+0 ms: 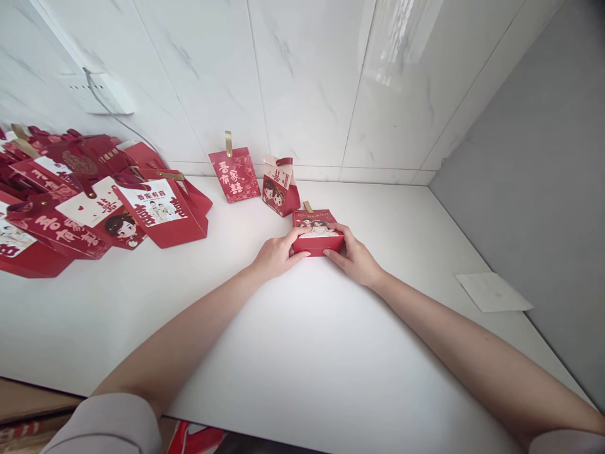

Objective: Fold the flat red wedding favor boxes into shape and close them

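A red gift box (317, 244) with a cartoon couple on its face and a gold ribbon loop at its top sits on the white tabletop. On its left side my left hand (280, 253) grips it, fingers on the upper face and thumb at the near lower edge. The right side is held the same way by my right hand (355, 255). Just behind it stands a small box with cartoon faces (278, 189) and a dark red ribbon. Further left, a red box with white characters (235, 176) stands near the wall.
Several red and white gift boxes (161, 211) crowd the left of the white table (302, 353). A grey cable (113, 115) hangs from a wall socket (97, 93) behind them. White paper (493, 292) lies at the right edge, beside a grey surface.
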`<state>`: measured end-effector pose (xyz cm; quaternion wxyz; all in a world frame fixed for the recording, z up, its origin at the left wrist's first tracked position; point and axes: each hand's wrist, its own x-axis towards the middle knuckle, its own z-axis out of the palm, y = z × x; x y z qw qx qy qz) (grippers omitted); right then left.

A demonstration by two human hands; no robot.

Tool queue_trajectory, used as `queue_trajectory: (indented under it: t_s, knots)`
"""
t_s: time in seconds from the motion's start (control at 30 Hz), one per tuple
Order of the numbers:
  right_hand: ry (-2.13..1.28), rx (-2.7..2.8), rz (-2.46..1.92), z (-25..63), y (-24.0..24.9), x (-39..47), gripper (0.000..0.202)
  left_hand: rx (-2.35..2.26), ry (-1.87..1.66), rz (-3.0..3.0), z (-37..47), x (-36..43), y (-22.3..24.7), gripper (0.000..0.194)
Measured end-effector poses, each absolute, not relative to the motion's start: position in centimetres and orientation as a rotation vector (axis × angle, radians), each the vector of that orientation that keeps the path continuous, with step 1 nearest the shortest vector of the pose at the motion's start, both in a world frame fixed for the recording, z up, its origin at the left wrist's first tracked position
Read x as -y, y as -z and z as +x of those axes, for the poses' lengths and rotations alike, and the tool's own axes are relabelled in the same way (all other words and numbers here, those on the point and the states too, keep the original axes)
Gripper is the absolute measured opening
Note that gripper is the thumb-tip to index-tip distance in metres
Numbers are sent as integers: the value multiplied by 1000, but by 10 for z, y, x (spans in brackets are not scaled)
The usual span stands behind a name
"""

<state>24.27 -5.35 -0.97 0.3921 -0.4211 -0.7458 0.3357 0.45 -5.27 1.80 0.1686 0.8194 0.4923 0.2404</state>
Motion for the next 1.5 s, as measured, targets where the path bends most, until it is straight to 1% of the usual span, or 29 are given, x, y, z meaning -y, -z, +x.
queue_trajectory:
  t_s: [0.6,0.73,0.83,0.87,0.93,1.0,1.03,1.07,1.1,1.17,1.23,1.3,1.37,1.43,1.5]
  knots:
    - [-818,1915,-1085,243,12,53,60,-1397,-672,2383,4,54,-17,56]
    - [-645,1922,-1046,243,13,53,55,-1405,-795,2539,5,53,-15,48]
    - [-502,1927,-1005,241,11,56,51,-1296,-1005,2611,4,50,-15,48]
    - [-484,1926,-995,241,10,57,50,-1243,-1084,2597,3,49,-14,46]
    - [-487,1901,-984,240,6,59,42,-1162,-1227,2521,2,46,-13,30]
    - [-509,1848,-968,239,3,61,30,-1146,-1347,2417,2,44,-10,15]
    - [-515,1816,-958,239,2,62,23,-1156,-1423,2361,2,43,-9,14]
    - [-513,1787,-948,239,0,62,17,-1172,-1507,2308,2,43,-9,19]
    - [-504,1770,-934,239,0,63,14,-1188,-1591,2261,2,43,-9,29]
    - [-479,1771,-907,239,-1,65,23,-1181,-1717,2191,3,43,-10,54]
    - [-448,1791,-881,239,-1,67,31,-1114,-1728,2164,4,44,-12,72]
    - [-384,1768,-862,237,-2,70,28,-1012,-1664,2146,4,44,-13,81]
    - [-288,1698,-854,235,-6,73,15,-944,-1569,2100,4,44,-12,84]
    - [-208,1627,-844,234,-15,76,5,-952,-1380,2014,4,45,-9,80]
    - [-180,1604,-816,232,-28,80,16,-998,-1136,1900,4,46,-6,69]
